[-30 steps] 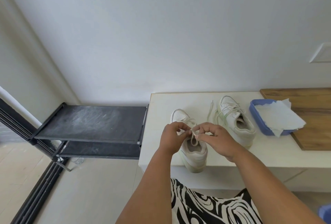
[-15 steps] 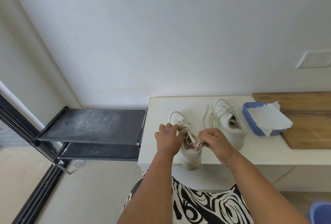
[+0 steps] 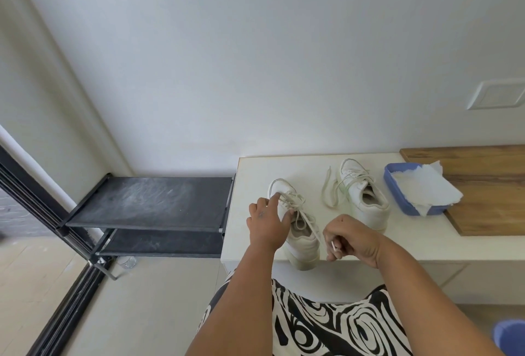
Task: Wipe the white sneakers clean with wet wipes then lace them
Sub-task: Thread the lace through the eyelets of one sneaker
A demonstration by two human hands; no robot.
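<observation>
Two white sneakers stand on a cream bench (image 3: 255,168). The near sneaker (image 3: 302,237) sits at the front edge, heel toward me. My left hand (image 3: 268,223) presses on its left side, fingers at the crossed laces. My right hand (image 3: 350,239) is to the sneaker's right, closed on the end of its shoelace (image 3: 315,230), which runs taut from the eyelets. The far sneaker (image 3: 365,198) stands further right, its loose lace (image 3: 329,189) trailing on the bench. A blue tray (image 3: 397,199) with white wipes (image 3: 426,189) lies beside it.
A wooden board (image 3: 488,185) lies at the bench's right end under the tray. A black two-tier shoe rack (image 3: 150,202) stands left of the bench. A wall plate (image 3: 498,95) is at upper right. Black-and-white patterned clothing fills the lower middle.
My hands were together at the near sneaker's tongue. They have parted: the right hand has pulled the lace end out to the right and toward me, the left has stayed on the shoe.
</observation>
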